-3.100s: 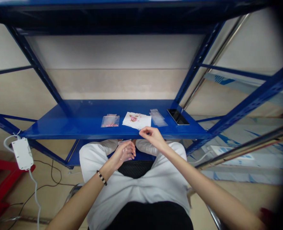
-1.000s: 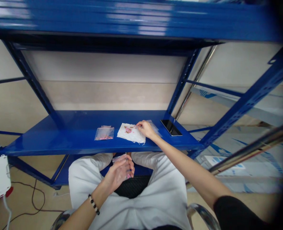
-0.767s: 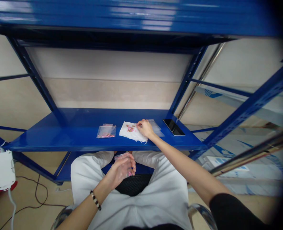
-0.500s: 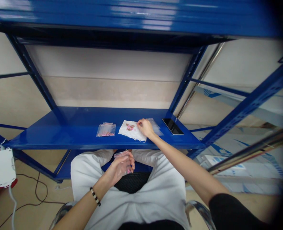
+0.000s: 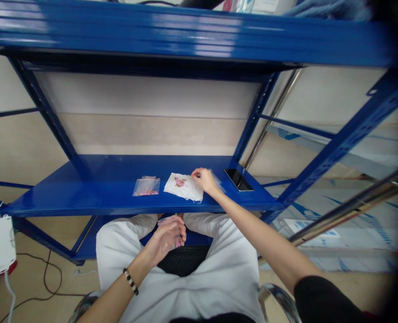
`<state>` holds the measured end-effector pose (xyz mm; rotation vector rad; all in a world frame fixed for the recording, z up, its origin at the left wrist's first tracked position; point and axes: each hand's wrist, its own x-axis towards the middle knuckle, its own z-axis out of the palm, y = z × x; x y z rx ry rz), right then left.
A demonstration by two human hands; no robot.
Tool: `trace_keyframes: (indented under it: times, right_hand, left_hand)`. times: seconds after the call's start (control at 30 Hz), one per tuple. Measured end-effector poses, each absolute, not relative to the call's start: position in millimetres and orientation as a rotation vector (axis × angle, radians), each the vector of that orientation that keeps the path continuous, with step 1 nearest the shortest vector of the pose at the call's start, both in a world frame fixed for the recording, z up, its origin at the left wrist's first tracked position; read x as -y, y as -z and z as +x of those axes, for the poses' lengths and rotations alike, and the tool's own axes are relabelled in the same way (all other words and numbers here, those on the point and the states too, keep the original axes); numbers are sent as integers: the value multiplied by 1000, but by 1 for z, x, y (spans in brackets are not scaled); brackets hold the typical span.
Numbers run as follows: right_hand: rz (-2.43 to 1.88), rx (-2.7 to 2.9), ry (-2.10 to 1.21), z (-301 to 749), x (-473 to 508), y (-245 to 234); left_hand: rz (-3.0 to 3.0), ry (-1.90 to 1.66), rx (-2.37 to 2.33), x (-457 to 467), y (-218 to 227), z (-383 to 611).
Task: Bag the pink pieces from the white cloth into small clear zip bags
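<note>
Tissue (image 5: 180,187) between plastic bag (image 5: 146,186) and phone (image 5: 238,180)

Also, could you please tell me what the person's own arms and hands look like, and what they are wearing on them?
The left hand and the right hand are both bare, with no gloves. The left wrist wears a bracelet of dark and pale beads; the right wrist shows nothing. A black sleeve covers the right upper arm and ends near the elbow, leaving the forearm bare.
</note>
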<state>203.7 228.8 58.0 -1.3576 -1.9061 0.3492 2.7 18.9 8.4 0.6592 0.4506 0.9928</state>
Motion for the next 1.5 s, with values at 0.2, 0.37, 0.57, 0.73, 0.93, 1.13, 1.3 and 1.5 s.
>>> trace_keyframes:
  times: [0.2,0.37,0.57,0.73,0.93,1.13,1.3,1.5]
  right_hand:
    - [-1270,1618,-458,226,-200,-66]
    - [-1138,1392,-840,218,-115,-45]
    - [-1069,1602,-1011,186,-35,-17]
    - [-1016,1872,-972,182,-30,-19]
    - [-952,2022,-1020,186,-26,-27]
    - [-927,2079,-994,186,-26,-30]
    - [-835,2163,-935,185,-31,-29]
    - [-806,2206,-862,187,-29,-26]
  left_hand:
    - [690,-986,-450,-19,-10,3]
    - [828,-956,-541,-17,-14,4]
    - [1066,-812,-730,-17,10,10]
    - [1058,-661,-653,-16,18,12]
    - [931,-490,-500,-13,15,10]
    - [852,-520,-497,-11,17,11]
    - [785,-506,-474,-10,14,10]
    - [750,-503,-489,-9,13,11]
